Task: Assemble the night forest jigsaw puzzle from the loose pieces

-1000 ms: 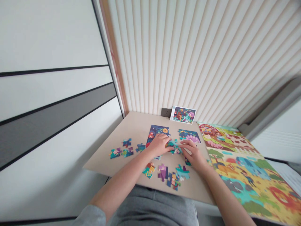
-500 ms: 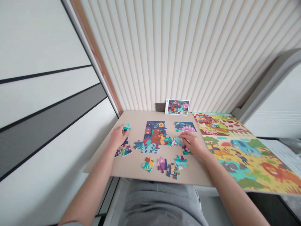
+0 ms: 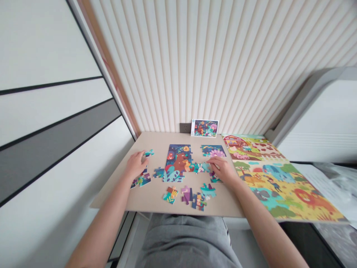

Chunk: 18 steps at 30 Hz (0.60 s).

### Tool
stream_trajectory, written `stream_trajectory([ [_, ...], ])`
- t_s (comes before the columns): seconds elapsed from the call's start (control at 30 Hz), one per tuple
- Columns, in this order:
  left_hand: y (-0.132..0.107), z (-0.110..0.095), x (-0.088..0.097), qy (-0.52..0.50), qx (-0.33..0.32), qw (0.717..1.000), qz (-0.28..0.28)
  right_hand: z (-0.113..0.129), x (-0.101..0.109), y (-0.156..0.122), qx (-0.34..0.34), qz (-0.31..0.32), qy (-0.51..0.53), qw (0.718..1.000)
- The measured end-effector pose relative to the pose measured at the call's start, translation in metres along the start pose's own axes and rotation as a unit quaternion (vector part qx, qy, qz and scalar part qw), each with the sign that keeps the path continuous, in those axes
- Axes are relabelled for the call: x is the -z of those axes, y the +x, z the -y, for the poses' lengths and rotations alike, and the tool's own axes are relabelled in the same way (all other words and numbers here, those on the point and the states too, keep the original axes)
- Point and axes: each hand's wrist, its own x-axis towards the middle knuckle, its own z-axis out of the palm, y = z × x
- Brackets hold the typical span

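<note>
My left hand [image 3: 135, 164] rests at the left of the table, thumb and fingers apart, fingertips at the edge of a teal puzzle piece [image 3: 150, 153]. Just below it, partly hidden by the hand, lie several dark, colourful puzzle pieces [image 3: 144, 179]. My right hand [image 3: 223, 169] is over the right end of a teal strip with a white rabbit [image 3: 200, 168], index finger stretched out and thumb apart. That strip adjoins the joined bear section [image 3: 179, 162]. Above my right hand lies a joined peacock section [image 3: 213, 150]; darker pieces [image 3: 215, 177] show below its fingers.
Several loose pieces lie near the front edge, among them an orange-and-teal one [image 3: 170, 195] and a purple one [image 3: 186, 194]. A picture card [image 3: 205, 128] leans against the ribbed wall beside a socket [image 3: 185, 128]. Finished animal puzzles [image 3: 275, 182] cover the right side.
The whole view has shifted, so the table appears farther left. Both hands stay at nearly the same places over the pieces; the puzzle sections look unchanged.
</note>
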Motion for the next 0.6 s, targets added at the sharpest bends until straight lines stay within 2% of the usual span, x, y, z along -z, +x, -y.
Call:
stream_trajectory([
  [0.43, 0.001, 0.004, -0.002, -0.003, -0.012, 1.000, 0.004, 0.003, 0.004, 0.000, -0.013, 0.006, -0.003, 1.000],
  [0.6, 0.000, 0.004, -0.002, -0.002, -0.018, 1.000, 0.001, 0.007, 0.009, -0.003, -0.026, 0.029, -0.005, 0.999],
])
